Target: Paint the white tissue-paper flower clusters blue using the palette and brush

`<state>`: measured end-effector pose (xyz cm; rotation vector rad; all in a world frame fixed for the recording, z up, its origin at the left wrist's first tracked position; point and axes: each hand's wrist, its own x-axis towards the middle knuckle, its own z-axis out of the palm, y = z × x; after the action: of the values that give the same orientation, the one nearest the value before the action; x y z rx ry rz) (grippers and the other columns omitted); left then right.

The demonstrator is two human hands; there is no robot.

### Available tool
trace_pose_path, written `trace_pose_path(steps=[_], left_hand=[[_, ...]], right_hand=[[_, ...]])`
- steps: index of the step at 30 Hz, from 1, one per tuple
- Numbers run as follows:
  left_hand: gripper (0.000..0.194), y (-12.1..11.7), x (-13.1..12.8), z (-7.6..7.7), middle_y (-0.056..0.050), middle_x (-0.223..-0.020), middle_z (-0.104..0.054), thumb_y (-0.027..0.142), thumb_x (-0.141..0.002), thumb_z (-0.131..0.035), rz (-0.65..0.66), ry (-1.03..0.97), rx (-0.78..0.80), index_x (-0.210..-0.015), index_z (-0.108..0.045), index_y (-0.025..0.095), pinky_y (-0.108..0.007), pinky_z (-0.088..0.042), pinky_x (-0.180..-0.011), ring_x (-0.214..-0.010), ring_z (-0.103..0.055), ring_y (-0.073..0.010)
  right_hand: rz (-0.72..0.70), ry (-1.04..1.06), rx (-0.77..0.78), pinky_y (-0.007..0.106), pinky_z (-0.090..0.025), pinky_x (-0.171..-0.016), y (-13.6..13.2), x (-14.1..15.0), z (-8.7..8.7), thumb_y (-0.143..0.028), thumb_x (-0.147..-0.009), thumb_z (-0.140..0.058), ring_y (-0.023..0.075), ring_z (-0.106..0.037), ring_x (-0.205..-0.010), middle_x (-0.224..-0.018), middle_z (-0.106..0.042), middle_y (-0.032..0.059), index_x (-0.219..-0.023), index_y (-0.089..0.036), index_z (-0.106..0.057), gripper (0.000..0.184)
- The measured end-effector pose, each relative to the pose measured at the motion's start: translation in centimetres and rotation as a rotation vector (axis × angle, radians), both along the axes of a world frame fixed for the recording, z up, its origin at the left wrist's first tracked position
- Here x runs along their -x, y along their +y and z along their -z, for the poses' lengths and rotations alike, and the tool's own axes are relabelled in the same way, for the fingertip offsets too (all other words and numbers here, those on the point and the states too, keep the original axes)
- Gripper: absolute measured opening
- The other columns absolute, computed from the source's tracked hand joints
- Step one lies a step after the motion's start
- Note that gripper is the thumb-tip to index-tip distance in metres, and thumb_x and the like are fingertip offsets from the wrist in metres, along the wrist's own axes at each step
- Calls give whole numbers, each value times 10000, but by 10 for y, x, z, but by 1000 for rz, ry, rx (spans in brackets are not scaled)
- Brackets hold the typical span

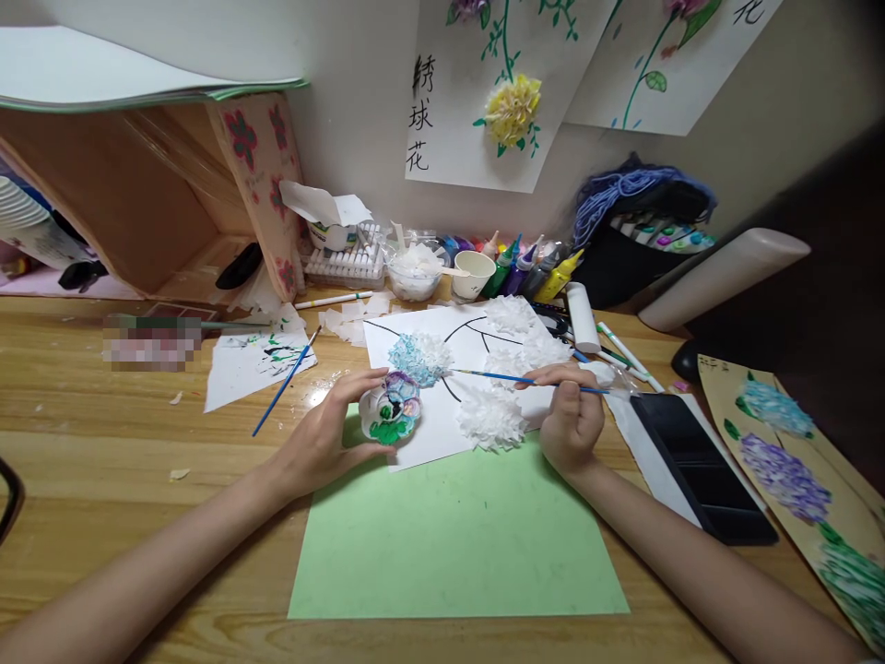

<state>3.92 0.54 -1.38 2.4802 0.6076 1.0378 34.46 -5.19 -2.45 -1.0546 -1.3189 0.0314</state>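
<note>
My left hand (332, 424) grips the rim of a small flower-shaped paint palette (373, 406) with green, black, purple and blue paint in its wells. A thin blue paintbrush (501, 376) is pinched in my right hand (572, 415), its tip at the edge of a paper flower (418, 358). That flower is light blue on its left and white on its right. It sits on white paper (429, 433) drawn with black branch lines. More white paper flowers (492, 420) lie on the same sheet, on its right side. Below it is a green sheet (456, 544).
Paint bottles (561, 275), a paper cup (473, 275) and a bowl of white scraps (413, 272) stand along the wall. Another paintbrush (287, 383) lies at left near paint-smeared paper (241, 373). A black case (705, 470) and a painted flower panel (788, 452) are at right.
</note>
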Motion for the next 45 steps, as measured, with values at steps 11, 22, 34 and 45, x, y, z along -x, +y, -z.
trace_pose_path(steps=[11,22,34,45], left_hand=[[794,-1,-1,-1,-193,-1352,-562,346,-754,-795,-32,13,-7,-1381,-331,199,-470,-543,-1008,-1287,-561,-292],[840,-1,-2,0,-198,-1341,-555,392,-742,-794,-38,15,10,-1395,-294,220,-501,-537,-1006,-1288,-550,-312],[854,-1,-1,-1,-192,-1325,-551,405,-744,-793,-39,5,-6,-1410,-291,223,-511,-540,-998,-1266,-557,-313],[871,-3,-2,-3,-180,-1333,-554,385,-734,-804,-45,14,11,-1421,-292,232,-513,-536,-1007,-1275,-552,-316]], right_hand=[[-130,-122,-56,395,-517,-760,-9,6,-3,-268,-982,-422,214,-683,-850,-881,-739,32,-971,-246,-646,225],[-396,-377,20,384,-490,-769,-25,15,-9,-195,-961,-413,208,-623,-889,-1025,-761,61,-1161,-218,-624,291],[-361,-490,-43,373,-463,-760,-26,16,-13,-193,-968,-375,197,-622,-825,-954,-781,60,-1070,-205,-622,268],[-347,-563,-55,355,-463,-744,-23,22,-22,-205,-975,-375,178,-657,-781,-931,-793,54,-1070,-215,-624,267]])
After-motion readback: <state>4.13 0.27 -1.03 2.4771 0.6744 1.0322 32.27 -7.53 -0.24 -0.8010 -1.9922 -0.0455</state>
